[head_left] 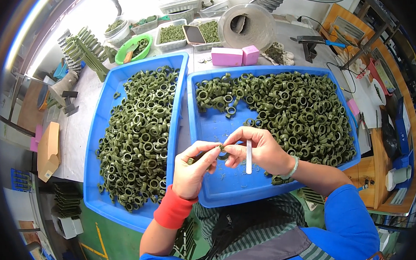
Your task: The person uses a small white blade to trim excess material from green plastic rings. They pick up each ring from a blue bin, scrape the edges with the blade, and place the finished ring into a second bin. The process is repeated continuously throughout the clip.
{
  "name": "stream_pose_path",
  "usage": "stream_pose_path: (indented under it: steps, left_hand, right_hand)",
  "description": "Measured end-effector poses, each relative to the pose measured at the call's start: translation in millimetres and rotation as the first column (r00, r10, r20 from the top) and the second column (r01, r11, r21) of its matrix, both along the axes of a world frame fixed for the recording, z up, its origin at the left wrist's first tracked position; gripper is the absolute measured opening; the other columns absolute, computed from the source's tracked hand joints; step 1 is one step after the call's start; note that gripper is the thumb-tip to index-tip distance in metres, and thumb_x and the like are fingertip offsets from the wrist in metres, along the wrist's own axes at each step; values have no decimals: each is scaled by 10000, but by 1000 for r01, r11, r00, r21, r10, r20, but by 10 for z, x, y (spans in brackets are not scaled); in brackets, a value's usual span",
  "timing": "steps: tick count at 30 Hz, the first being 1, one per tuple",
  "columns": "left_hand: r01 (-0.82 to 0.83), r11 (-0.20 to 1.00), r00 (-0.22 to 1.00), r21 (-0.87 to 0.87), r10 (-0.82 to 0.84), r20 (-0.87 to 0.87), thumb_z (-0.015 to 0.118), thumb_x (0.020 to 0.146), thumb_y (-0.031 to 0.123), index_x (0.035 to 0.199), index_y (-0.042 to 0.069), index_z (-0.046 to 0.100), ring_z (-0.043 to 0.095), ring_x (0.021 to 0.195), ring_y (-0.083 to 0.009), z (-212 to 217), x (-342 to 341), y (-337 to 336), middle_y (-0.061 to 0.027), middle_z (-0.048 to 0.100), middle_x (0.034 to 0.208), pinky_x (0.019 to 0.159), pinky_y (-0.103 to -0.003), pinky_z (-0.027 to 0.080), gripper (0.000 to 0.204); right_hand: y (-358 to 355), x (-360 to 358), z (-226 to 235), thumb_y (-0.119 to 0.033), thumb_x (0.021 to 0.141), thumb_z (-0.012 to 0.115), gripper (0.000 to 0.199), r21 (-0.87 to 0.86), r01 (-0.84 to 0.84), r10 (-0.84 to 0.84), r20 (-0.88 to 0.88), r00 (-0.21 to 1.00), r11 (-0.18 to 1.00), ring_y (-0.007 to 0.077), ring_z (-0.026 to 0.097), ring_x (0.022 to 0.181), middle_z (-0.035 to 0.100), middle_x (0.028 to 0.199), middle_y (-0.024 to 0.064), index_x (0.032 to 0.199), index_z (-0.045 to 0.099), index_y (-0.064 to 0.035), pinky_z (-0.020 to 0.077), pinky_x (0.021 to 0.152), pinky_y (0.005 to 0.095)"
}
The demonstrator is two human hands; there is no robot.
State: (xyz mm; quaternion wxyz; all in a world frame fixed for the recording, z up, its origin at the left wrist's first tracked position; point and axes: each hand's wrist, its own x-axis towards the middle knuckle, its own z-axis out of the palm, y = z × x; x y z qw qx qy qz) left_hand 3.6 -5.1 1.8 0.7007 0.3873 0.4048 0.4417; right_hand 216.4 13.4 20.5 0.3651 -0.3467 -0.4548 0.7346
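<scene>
Over the front of the right blue tray [195, 130], my left hand [191, 168] and my right hand [267, 153] meet at the fingertips. Pinched between them is a small dark green ring-shaped piece [223, 153]. Another bit of green shows in the curl of my left fingers. A flat silver blade [249, 158] with a rounded end sticks out downward from between my right fingers; its upper part is hidden by the hand. Right of my hands lies a heap of similar green ring pieces [300, 112], and small green shavings dot the tray floor.
A second blue tray [90, 174] on the left holds another heap of green rings [141, 137]. Behind the trays are pink blocks [227, 56], a phone [194, 35] on tubs of small green parts, a green basket [142, 50] and a clear bucket [249, 28]. A clamp-like tool [310, 44] lies back right.
</scene>
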Motion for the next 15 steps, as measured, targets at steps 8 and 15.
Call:
stream_pose_path:
  steps: [8,15]
  left_hand:
    - [11,982,990,-187,16,140,598,1017,148,1228,-1,656,568,740,-76,37,15,45,-25,639,900,638,-201,465,265]
    - [78,997,995,4,-78,56,583,1009,97,1316,-5,593,597,799,-73,26,-3,11,-42,664,995,639,-199,480,324]
  right_hand:
    - [11,3,-50,-201,978,671,241,-69,50,-48,37,998,996,154,726,821,708,946,85,1087,643,13,603,741,275]
    - [14,5,-48,-187,986,658,201,-149,56,-60,-22,998,987,147,726,805,702,948,79,1064,618,-7,610,734,284]
